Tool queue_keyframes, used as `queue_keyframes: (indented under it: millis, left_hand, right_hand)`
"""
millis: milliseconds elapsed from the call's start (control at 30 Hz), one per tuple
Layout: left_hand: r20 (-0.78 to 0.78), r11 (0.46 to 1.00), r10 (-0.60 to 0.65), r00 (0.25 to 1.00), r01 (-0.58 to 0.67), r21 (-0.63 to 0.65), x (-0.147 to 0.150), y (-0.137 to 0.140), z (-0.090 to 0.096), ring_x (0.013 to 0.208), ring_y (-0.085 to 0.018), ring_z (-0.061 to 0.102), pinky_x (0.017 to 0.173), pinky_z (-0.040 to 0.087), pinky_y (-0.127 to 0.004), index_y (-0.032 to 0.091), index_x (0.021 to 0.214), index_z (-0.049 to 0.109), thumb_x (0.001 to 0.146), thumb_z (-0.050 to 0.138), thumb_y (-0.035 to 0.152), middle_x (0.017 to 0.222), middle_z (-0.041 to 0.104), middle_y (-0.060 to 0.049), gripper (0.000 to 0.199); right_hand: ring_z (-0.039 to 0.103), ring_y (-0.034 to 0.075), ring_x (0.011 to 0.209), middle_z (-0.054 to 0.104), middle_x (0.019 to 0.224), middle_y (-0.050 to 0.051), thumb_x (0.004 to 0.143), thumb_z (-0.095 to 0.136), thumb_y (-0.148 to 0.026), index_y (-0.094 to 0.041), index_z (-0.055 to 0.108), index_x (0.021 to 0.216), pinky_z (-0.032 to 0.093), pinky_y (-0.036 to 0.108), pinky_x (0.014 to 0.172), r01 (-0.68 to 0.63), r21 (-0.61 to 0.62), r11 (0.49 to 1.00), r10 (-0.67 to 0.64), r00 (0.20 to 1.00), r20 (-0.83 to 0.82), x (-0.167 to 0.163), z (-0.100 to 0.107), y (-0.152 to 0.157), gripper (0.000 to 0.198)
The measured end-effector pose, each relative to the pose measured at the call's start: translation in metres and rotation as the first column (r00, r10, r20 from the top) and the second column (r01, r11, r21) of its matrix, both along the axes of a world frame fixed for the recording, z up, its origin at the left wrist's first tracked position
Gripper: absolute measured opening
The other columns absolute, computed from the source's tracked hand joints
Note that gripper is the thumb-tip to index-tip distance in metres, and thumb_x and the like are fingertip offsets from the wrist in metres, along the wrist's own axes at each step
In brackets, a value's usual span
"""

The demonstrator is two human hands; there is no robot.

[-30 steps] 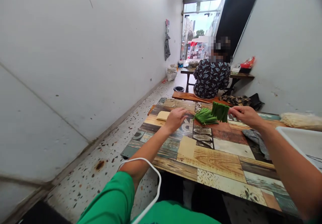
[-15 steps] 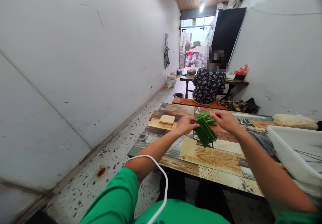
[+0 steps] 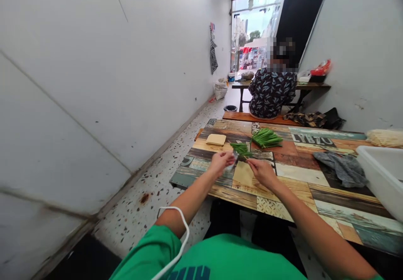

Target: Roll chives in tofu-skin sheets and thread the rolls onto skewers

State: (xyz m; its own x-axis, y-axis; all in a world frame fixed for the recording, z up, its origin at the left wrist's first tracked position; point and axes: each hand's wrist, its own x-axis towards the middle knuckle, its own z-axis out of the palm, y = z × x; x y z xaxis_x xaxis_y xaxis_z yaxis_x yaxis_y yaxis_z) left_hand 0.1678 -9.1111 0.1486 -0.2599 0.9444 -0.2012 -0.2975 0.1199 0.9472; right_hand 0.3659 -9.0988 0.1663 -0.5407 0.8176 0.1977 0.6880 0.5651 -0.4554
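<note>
A small bunch of green chives (image 3: 241, 149) is held just above the table, its lower end pinched in the fingers of my right hand (image 3: 262, 171). My left hand (image 3: 222, 162) is close on the left side of this bunch. Its fingertips are smeared by motion, so its grip does not show clearly. Under the hands lies a thin, square tan sheet (image 3: 243, 175), partly covered by my right hand. Farther back rests a larger pile of cut chives (image 3: 266, 138). A small stack of similar tan sheets (image 3: 215, 140) sits to the left.
A grey cloth (image 3: 341, 168) and a white plastic tub (image 3: 382, 175) are on the right of the patterned table (image 3: 292, 196). Behind the tub lies a pale bagged bundle (image 3: 385, 137). A person (image 3: 273, 91) sits beyond on a bench (image 3: 239, 116), facing away.
The chives between my hands have moved left and lower, and my right hand has come down from beside the pile to their end. The view has tilted downward and shifted left.
</note>
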Motion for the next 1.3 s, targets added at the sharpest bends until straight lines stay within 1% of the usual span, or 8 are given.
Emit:
queue_keyframes:
  millis: [67, 133, 233, 333, 433, 633, 833, 1300]
  left_hand:
    - [-0.262, 0.979, 0.172, 0.950, -0.134, 0.156, -0.035, -0.011, 0.001, 0.099, -0.021, 0.068, 0.093, 0.053, -0.037, 0.011, 0.107, 0.063, 0.069, 0.083, 0.034, 0.106, 0.070, -0.014, 0.049]
    - [-0.464, 0.940, 0.223, 0.857, -0.063, 0.336, -0.067, -0.021, 0.011, 0.125, -0.026, 0.055, 0.111, 0.040, -0.041, 0.015, 0.127, 0.057, 0.055, 0.090, 0.033, 0.131, 0.060, -0.016, 0.082]
    - [-0.575, 0.911, -0.091, 0.813, 0.301, 0.280, -0.088, -0.029, 0.035, 0.137, -0.031, 0.042, 0.117, 0.031, -0.043, 0.018, 0.129, 0.059, 0.045, 0.093, 0.039, 0.141, 0.054, -0.015, 0.094]
    - [-0.405, 0.770, -0.492, 0.770, 0.602, 0.209, -0.078, -0.032, 0.053, 0.125, -0.033, 0.055, 0.108, 0.042, -0.044, 0.019, 0.129, 0.061, 0.048, 0.090, 0.050, 0.131, 0.061, -0.016, 0.092]
    - [-0.208, 0.668, -0.683, 0.700, 0.714, 0.210, -0.057, -0.035, 0.059, 0.111, -0.034, 0.065, 0.096, 0.050, -0.045, 0.016, 0.124, 0.063, 0.056, 0.087, 0.053, 0.121, 0.067, -0.019, 0.082]
    - [0.060, 0.735, -0.670, 0.740, 0.652, 0.186, -0.028, -0.031, 0.051, 0.083, -0.025, 0.070, 0.081, 0.054, -0.038, 0.009, 0.101, 0.069, 0.056, 0.089, 0.048, 0.093, 0.072, -0.016, 0.062]
    - [0.227, 0.861, -0.509, 0.830, 0.490, 0.137, 0.001, -0.033, 0.043, 0.051, -0.005, 0.052, 0.054, 0.041, -0.021, 0.008, 0.080, 0.065, 0.059, 0.090, 0.039, 0.064, 0.059, 0.000, 0.045]
    - [0.357, 0.766, -0.600, 0.716, 0.643, -0.002, 0.026, -0.085, 0.056, 0.049, -0.004, 0.047, 0.050, 0.036, -0.018, 0.010, 0.075, 0.059, 0.062, 0.088, 0.035, 0.065, 0.057, 0.000, 0.040]
  right_hand:
    - [0.066, 0.022, 0.085, 0.074, 0.094, 0.009, 0.095, 0.037, -0.035, -0.019, 0.071, 0.102, 0.045, 0.028, 0.074, -0.069, -0.011, 0.998, 0.069, 0.997, -0.017, 0.003, 0.009, 0.006, 0.038]
    - [0.064, 0.020, 0.080, 0.073, 0.090, 0.009, 0.095, 0.038, -0.040, -0.018, 0.072, 0.101, 0.044, 0.027, 0.072, -0.203, -0.039, 0.978, 0.201, 0.978, -0.055, 0.005, 0.024, 0.010, 0.040]
    - [0.056, 0.014, 0.063, 0.066, 0.071, 0.004, 0.096, 0.038, -0.049, -0.017, 0.071, 0.098, 0.040, 0.024, 0.062, -0.381, -0.102, 0.919, 0.369, 0.922, -0.115, 0.003, 0.049, 0.013, 0.046]
    - [0.042, 0.010, 0.052, 0.050, 0.057, -0.002, 0.095, 0.038, -0.056, -0.017, 0.070, 0.094, 0.035, 0.022, 0.055, -0.482, -0.185, 0.856, 0.457, 0.875, -0.162, -0.001, 0.064, 0.013, 0.050]
    - [0.038, 0.009, 0.051, 0.043, 0.056, -0.004, 0.094, 0.039, -0.058, -0.016, 0.068, 0.090, 0.033, 0.022, 0.054, -0.519, -0.227, 0.824, 0.485, 0.853, -0.192, -0.003, 0.066, 0.014, 0.051]
    - [0.042, 0.010, 0.056, 0.047, 0.059, -0.002, 0.095, 0.036, -0.058, -0.015, 0.067, 0.086, 0.034, 0.022, 0.056, -0.491, -0.205, 0.847, 0.470, 0.871, -0.143, 0.006, 0.056, 0.016, 0.053]
    - [0.054, 0.014, 0.065, 0.064, 0.072, 0.004, 0.097, 0.034, -0.054, -0.016, 0.069, 0.091, 0.041, 0.024, 0.064, -0.413, -0.087, 0.906, 0.404, 0.908, -0.107, 0.022, 0.052, 0.009, 0.052]
    - [0.057, 0.012, 0.064, 0.067, 0.073, 0.005, 0.101, 0.036, -0.040, -0.018, 0.069, 0.092, 0.041, 0.021, 0.062, -0.460, -0.067, 0.885, 0.451, 0.885, -0.117, 0.067, 0.049, -0.053, 0.041]
